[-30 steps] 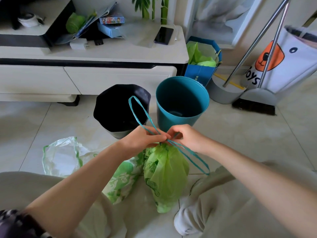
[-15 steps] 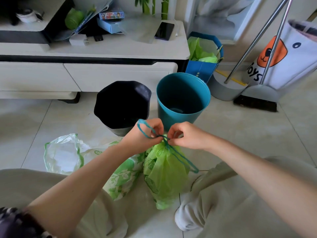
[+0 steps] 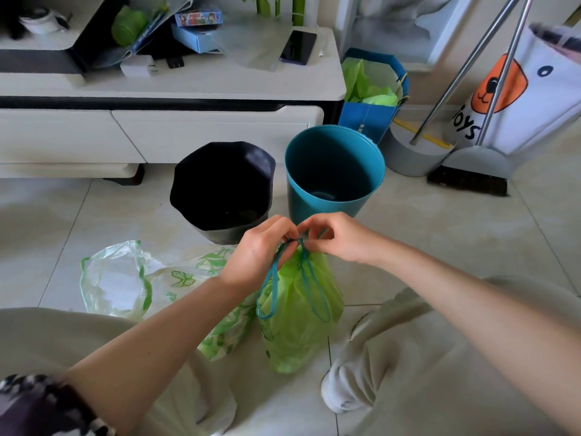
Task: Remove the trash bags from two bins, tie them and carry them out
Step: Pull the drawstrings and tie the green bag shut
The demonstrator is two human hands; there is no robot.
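Head view — both hands [image 3: 261, 247] pinch drawstring [image 3: 301, 247].

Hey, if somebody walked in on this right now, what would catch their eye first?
Probably the two hands meeting in the middle: the left hand and right hand pinch the teal drawstring at the neck of a green bag standing on the floor. Just behind them stand two bins with no bags in them, a black bin on the left and a teal bin on the right. A clear printed bag lies untied to the left of the green one.
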